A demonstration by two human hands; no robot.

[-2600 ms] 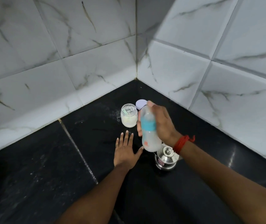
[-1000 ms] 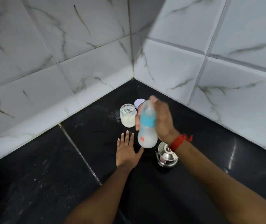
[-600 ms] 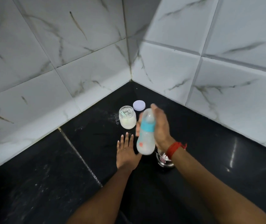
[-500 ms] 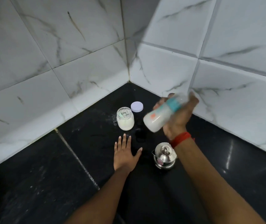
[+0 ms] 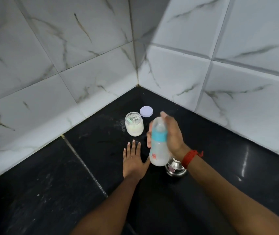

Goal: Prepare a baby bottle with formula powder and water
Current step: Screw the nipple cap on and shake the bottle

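My right hand (image 5: 173,136) grips a baby bottle (image 5: 159,145) with a teal collar and a clear cap, held upright above the black counter (image 5: 50,192); milky liquid shows in its lower part. My left hand (image 5: 132,161) lies flat on the counter, fingers spread, just left of the bottle's base. An open glass jar of white formula powder (image 5: 134,124) stands behind my left hand, and its pale lid (image 5: 146,111) lies beside it toward the corner. A small steel kettle (image 5: 175,168) sits under my right wrist, mostly hidden.
White marble-look tiled walls (image 5: 84,56) meet in a corner close behind the jar. A seam (image 5: 84,164) runs diagonally across the counter to the left of my left hand. A little spilled powder (image 5: 121,123) dusts the counter beside the jar.
Half a second ago the bottle was tilted out to the right near the wall; it has swung back to upright over the kettle, a shaking motion. My left hand has stayed flat.
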